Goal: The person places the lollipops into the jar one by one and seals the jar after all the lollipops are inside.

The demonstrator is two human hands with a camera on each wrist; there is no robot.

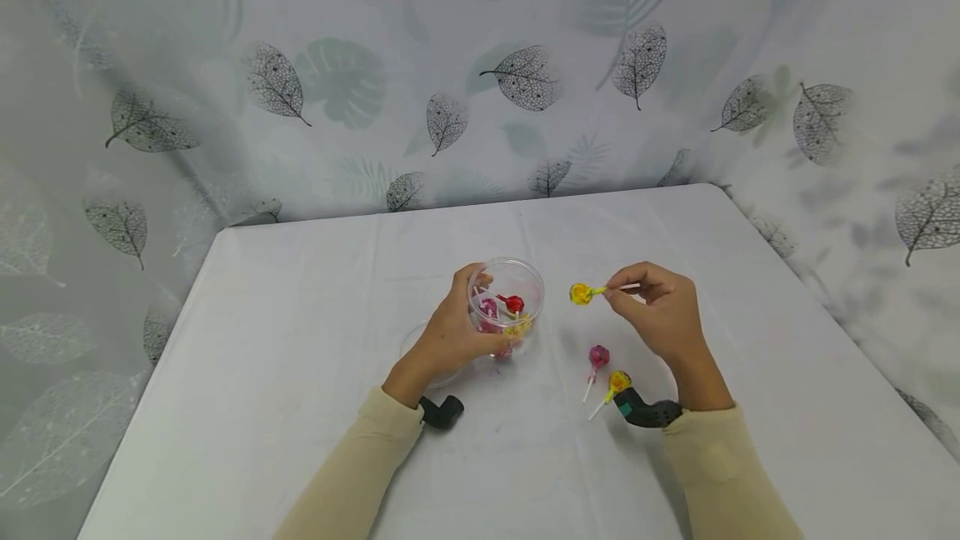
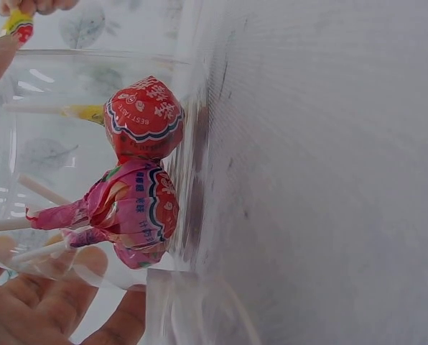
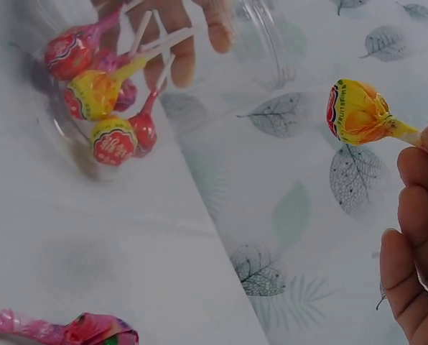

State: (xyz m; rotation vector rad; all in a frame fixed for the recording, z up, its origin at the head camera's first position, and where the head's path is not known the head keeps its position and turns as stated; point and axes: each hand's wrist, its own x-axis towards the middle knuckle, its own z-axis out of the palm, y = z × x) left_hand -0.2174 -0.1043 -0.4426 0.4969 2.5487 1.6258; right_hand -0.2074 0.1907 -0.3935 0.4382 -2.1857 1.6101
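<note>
Two lollipops lie loose on table [image 1: 300, 407] near my right wrist: pink one [image 1: 597, 356], yellow-orange one [image 1: 618, 380]. My right hand [image 1: 660, 315] pinches stick of yellow lollipop [image 1: 581, 293], raised just beside clear cup [image 1: 517, 277]. My left hand [image 1: 450, 332] grips cup, tilted, several lollipops inside. Judgement: lollipop light, wrapper slippery, head brittle; hold by stick.

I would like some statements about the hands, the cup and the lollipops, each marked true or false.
1. The right hand pinches a yellow lollipop by its stick. True.
2. The left hand lies flat on the table. False: it grips the clear plastic cup.
3. The cup is empty. False: it holds several lollipops.
4. A pink lollipop and another yellow one lie on the table. True.
</note>
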